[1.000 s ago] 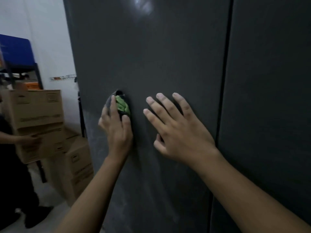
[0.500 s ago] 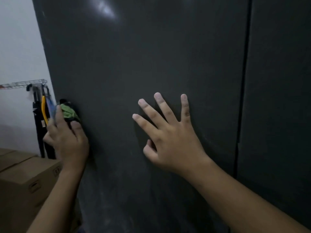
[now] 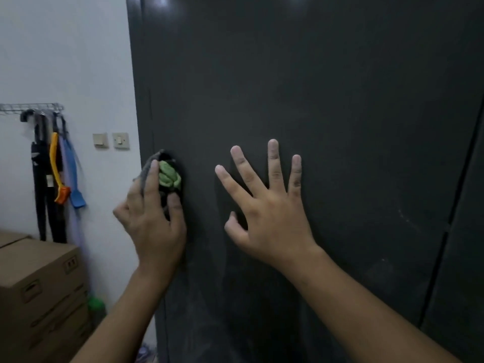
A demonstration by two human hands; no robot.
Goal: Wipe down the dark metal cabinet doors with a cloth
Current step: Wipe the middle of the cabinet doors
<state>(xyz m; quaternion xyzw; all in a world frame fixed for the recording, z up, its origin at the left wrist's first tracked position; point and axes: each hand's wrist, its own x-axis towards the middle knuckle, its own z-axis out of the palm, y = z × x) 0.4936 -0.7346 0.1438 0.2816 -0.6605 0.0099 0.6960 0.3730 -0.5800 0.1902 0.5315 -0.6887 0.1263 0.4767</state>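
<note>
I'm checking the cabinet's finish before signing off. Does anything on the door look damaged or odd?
No dents or damage show. The cabinet door has pale dusty smears low down, below the left hand holding the cloth, and a few faint light marks to the right of the right hand. They stand out against the dark finish.

Two hands [image 3: 154, 224] [image 3: 272, 218], one cloth [image 3: 169, 176], two dark cabinet doors [image 3: 314, 100] [image 3: 466, 231] — two wall switches [image 3: 100, 140] [image 3: 120, 140], two coloured brushes [image 3: 61, 195] [image 3: 78, 200].
</note>
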